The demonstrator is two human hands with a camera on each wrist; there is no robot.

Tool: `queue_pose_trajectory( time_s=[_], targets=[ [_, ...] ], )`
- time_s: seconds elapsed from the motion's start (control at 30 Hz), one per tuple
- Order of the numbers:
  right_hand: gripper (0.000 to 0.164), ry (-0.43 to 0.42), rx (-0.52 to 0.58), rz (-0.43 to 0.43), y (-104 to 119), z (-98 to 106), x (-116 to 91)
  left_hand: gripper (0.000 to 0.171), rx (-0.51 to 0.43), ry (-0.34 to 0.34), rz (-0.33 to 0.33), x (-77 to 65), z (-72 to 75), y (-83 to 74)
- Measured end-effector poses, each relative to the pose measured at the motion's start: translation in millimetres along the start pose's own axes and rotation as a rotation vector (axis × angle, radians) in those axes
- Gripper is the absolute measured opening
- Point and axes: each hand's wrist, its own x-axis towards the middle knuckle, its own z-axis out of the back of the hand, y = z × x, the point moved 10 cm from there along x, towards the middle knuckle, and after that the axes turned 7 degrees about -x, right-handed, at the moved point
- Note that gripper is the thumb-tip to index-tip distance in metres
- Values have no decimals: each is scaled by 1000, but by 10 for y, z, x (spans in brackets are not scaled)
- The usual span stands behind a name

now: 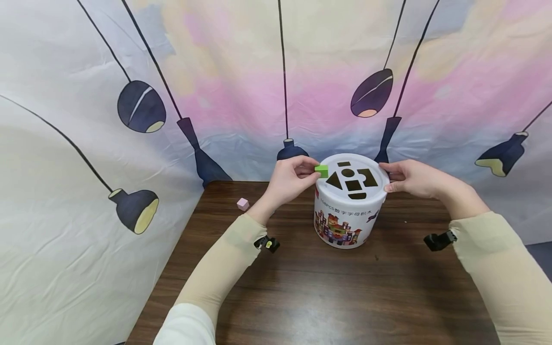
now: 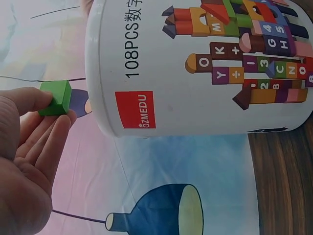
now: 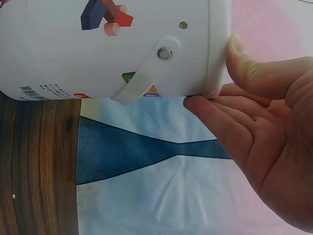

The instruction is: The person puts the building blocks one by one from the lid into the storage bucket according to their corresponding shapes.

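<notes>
A white printed bucket [image 1: 345, 215] stands upright on the table, its lid [image 1: 362, 160] cut with several shaped holes. My left hand [image 1: 290, 179] pinches a green block [image 1: 321, 171] between thumb and fingers at the lid's left edge. In the left wrist view the green block [image 2: 56, 98] is beside the rim, above the red label. On the opposite side, my right hand [image 1: 420, 178] holds the rim. The right wrist view shows its thumb [image 3: 264, 73] against the lid edge and its fingertips on the bucket's far side, partly hidden.
A small pink cube [image 1: 243, 204] lies on the brown wooden table [image 1: 302, 297], left of the bucket near the back. A cloth printed with hanging lamps [image 1: 237, 96] rises behind the table. The bucket's plastic handle [image 3: 144, 76] hangs along its side.
</notes>
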Motion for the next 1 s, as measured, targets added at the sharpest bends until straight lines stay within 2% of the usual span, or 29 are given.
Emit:
queue_pose_trajectory(
  time_s=[0.4,0.7,0.83,1.0],
  targets=[
    [72,16,9,22,-5,2,45,21,32,1,37,206,-125,51],
    [71,-4,-3,19,4,6,27,21,124,8,97,382,-236,94],
    [72,-6,-1,13,-12,2,26,22,171,20,106,443,-286,114],
    [72,-18,-28,2,-37,16,18,22,211,3,115,503,-311,148]
  ],
)
